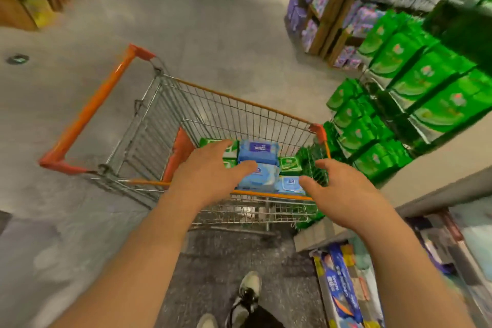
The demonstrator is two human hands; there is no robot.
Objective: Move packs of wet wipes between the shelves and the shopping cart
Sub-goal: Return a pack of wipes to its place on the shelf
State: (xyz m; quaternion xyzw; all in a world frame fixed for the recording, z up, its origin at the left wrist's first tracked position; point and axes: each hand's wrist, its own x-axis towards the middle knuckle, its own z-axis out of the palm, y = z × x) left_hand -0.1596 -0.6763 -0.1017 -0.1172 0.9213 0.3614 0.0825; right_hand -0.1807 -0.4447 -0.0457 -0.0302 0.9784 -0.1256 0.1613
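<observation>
Grey speckled floor point(218, 24) surrounds the shopping cart point(239, 114) beside green-stocked shelves point(415, 82).

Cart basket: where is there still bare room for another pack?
The shopping cart shows bare mesh at the handle end, past the orange flap. The near end is crowded with blue packs and green packs.

Bare metal-wire cart point(239, 114), glossy plastic packs point(262, 152)
</observation>
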